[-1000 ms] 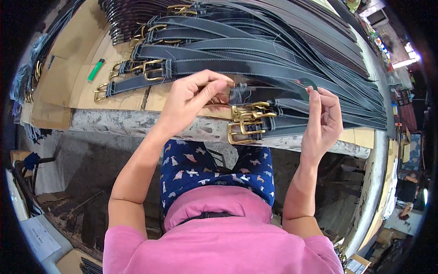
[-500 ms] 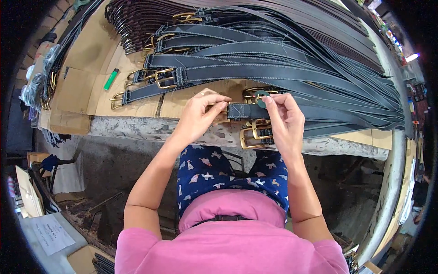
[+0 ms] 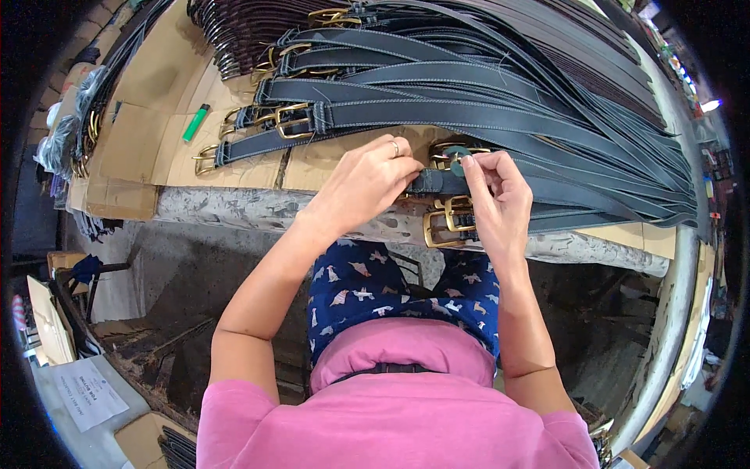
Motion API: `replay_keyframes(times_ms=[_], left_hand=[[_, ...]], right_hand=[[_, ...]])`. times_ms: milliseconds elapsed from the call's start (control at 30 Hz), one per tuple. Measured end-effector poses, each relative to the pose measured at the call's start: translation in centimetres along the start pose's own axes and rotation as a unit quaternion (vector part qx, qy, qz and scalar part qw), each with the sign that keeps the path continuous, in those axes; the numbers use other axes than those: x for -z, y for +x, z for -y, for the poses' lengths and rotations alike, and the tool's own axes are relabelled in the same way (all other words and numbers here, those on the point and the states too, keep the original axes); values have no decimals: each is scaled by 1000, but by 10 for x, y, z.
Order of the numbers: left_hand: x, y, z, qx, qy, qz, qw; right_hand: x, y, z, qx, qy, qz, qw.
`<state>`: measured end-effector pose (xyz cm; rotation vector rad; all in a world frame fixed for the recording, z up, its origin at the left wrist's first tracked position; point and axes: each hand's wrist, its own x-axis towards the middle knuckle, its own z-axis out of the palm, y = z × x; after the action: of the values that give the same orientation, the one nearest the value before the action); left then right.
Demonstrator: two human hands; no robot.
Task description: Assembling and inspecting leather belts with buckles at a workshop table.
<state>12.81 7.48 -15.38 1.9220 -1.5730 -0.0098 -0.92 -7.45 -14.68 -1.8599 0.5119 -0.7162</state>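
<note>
A black leather belt with pale stitching lies across the table edge in front of me. My left hand is closed at its buckle end, the fingers pinching there and covering most of the brass buckle. My right hand holds a small dark green, round-ended tool between thumb and fingers, just above the belt; its exact kind is unclear. Under and beside the right hand lie more belts with brass buckles. Beyond my hands, a large pile of black belts fans out to the right.
Cardboard covers the table, with a green lighter on it at left. Dark brown straps with silver-coloured buckles lie at the back. Wrapped bundles hang at the far left edge. A printed paper rests at lower left.
My left hand has shifted right and turned over the belt's buckle end, now hiding more of it. My right hand keeps the green tool and has moved slightly right in view.
</note>
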Motion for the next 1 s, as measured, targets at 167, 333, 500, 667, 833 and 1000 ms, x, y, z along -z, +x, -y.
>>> replay_keyframes(times_ms=[167, 333, 500, 667, 833, 1000], left_hand=[[-10, -6, 0, 143, -108, -92, 979], [-14, -15, -1, 234, -245, -106, 935], [-17, -17, 0, 239, -264, -128, 926], [-16, -17, -1, 231, -259, -130, 929], [-15, -17, -2, 227, -259, -140, 928], [-5, -22, 0, 168, -117, -158, 966]], right_hand=[[-9, 2, 0, 71, -84, 7, 994], [-19, 5, -3, 128, -193, 41, 972], [-23, 5, -2, 111, -203, 44, 972], [-24, 4, -2, 127, -201, 41, 970], [-22, 4, -1, 118, -205, 51, 970], [-9, 7, 7, 70, -140, 20, 987]])
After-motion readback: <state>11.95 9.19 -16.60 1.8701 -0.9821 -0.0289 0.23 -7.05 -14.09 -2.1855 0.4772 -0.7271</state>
